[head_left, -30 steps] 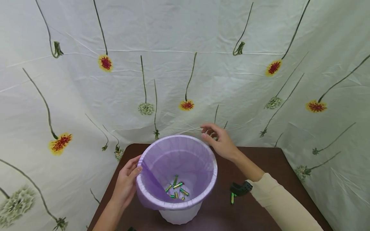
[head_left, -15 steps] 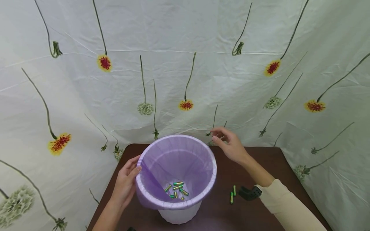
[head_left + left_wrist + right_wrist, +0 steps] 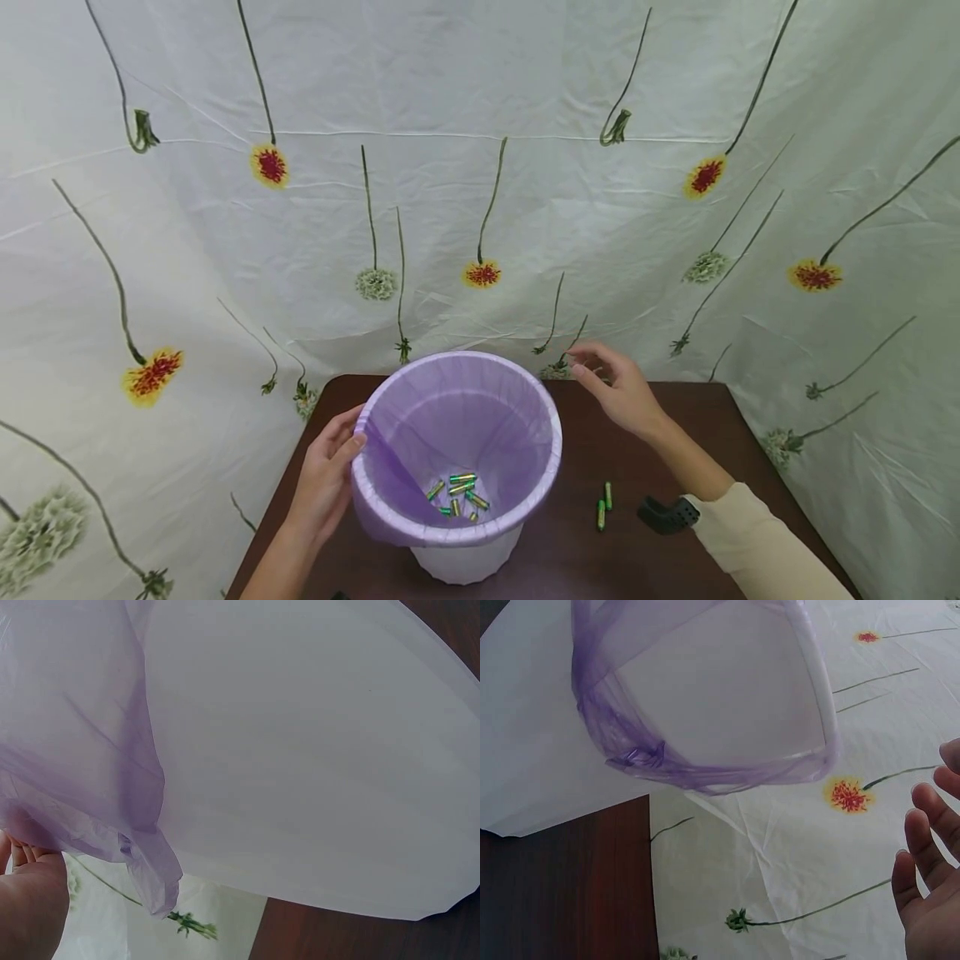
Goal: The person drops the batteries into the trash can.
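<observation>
A white bin (image 3: pixel 465 565) lined with a purple bag (image 3: pixel 465 417) stands on the dark table. Several green-and-gold batteries (image 3: pixel 477 500) lie at its bottom. My left hand (image 3: pixel 324 475) grips the bin's left rim, thumb on top and fingers outside; in the left wrist view, the fingers partly pass behind the hanging bag. To the right of the bin, my right hand (image 3: pixel 621 392) hovers apart from it with loosely bent fingers and nothing in them. The right wrist view also has this hand (image 3: pixel 937 855) empty. Two more batteries (image 3: pixel 601 515) lie side by side on the table.
The brown table (image 3: pixel 570 567) ends a little behind the bin. A white sheet (image 3: pixel 450 83) printed with flowers hangs behind and at both sides. A black strap (image 3: pixel 667 515) sits on my right wrist.
My right hand has moved right, away from the bin's rim. One battery in the bin has settled flat. The second table battery, partly hidden before, now shows fully. My left hand keeps its grip.
</observation>
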{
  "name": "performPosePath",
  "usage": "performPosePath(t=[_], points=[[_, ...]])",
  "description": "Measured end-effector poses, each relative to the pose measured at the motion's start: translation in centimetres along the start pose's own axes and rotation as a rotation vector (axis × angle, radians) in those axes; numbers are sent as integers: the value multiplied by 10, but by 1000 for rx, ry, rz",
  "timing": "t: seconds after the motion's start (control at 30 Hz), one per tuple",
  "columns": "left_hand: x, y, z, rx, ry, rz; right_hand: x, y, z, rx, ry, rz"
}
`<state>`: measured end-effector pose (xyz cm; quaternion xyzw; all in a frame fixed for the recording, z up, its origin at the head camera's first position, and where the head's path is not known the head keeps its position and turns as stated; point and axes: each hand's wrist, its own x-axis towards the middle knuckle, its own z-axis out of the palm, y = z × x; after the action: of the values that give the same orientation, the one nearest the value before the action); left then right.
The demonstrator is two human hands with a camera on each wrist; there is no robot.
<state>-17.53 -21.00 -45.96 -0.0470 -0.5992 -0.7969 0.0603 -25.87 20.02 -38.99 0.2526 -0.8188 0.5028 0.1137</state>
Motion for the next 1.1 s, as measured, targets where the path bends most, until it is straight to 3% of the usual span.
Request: performPosePath(t=[0.67,1.1], points=[[1,-2,-1,-27,-17,12,-34,35,-6,-6,93,64],[1,-2,0,-21,-7,11,-65,57,-10,-84,120,171]])
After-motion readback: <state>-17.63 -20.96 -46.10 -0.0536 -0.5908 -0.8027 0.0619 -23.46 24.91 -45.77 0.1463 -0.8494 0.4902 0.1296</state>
